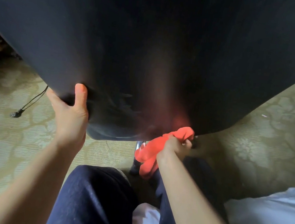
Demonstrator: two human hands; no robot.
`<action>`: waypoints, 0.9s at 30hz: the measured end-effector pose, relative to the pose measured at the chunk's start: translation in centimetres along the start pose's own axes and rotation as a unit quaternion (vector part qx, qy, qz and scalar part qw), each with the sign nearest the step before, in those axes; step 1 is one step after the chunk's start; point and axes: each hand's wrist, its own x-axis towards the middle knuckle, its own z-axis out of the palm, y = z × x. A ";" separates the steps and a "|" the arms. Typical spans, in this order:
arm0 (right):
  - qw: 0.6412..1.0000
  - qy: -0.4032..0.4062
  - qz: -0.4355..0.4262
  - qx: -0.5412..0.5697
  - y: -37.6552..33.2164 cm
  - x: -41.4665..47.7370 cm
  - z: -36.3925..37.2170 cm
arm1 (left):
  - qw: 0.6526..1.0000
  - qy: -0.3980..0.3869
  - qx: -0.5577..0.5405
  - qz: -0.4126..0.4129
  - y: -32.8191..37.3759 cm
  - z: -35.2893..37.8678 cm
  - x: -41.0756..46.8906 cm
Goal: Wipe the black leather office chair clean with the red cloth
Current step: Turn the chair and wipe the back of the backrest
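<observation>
Single head-worn wide-angle view, steeply downward, very close to the black chair (pixel 153 36).

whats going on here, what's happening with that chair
A person is cleaning the black leather office chair from close up. Their left hand grips the lower edge of its black panel, thumb on the near face. Their right hand holds the bunched red cloth against that same edge further right, with part of the cloth hanging down. A pale patterned floor lies below.
</observation>
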 end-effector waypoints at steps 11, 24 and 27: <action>0.982 -0.083 -0.161 0.055 -2.8 -9.8 -0.6 | 0.982 -0.038 0.184 -0.017 1.6 -1.1 -1.7; 0.943 -0.116 -0.246 0.193 -4.2 -14.7 1.6 | 0.995 -0.039 0.069 -0.056 1.8 -0.9 -2.6; 0.950 -0.074 -0.249 0.174 -3.2 -12.7 2.0 | 0.996 -0.038 0.061 -0.055 1.7 -0.6 -2.7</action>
